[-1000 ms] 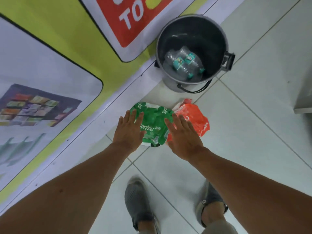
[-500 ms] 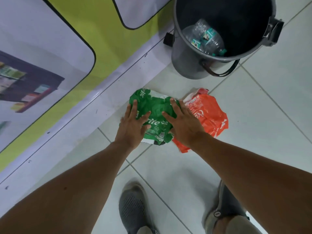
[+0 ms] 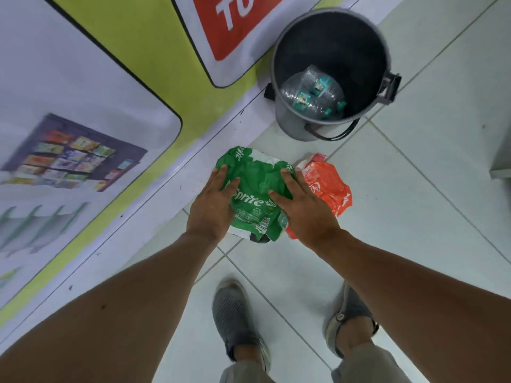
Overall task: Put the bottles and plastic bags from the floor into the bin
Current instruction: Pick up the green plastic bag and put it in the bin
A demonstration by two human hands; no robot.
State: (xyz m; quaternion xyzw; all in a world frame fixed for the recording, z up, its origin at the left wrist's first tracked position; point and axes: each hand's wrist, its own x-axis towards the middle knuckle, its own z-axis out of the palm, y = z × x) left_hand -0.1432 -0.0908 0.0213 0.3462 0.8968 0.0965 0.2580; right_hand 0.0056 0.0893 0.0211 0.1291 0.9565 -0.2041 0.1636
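Observation:
A crumpled green Sprite plastic bag point(image 3: 257, 186) is between my hands, just above the white tiled floor. My left hand point(image 3: 211, 208) grips its left side and my right hand point(image 3: 307, 214) grips its right side. An orange plastic bag point(image 3: 327, 185) lies on the floor right of the green one, partly hidden under my right hand. The grey bin point(image 3: 329, 76) stands beyond the bags, against the wall. Clear plastic bottles point(image 3: 312, 92) with teal labels lie in its bottom.
A printed banner wall point(image 3: 91, 111) in yellow-green, white and red runs along the left. My two grey shoes point(image 3: 235, 313) stand on the white floor tiles point(image 3: 414, 217) below the bags. A grey furniture edge point(image 3: 502, 158) juts in at the right.
My hands reached down onto the green bag and closed on its two sides. The view dipped toward the floor, then rose back, so the whole bin is in sight again.

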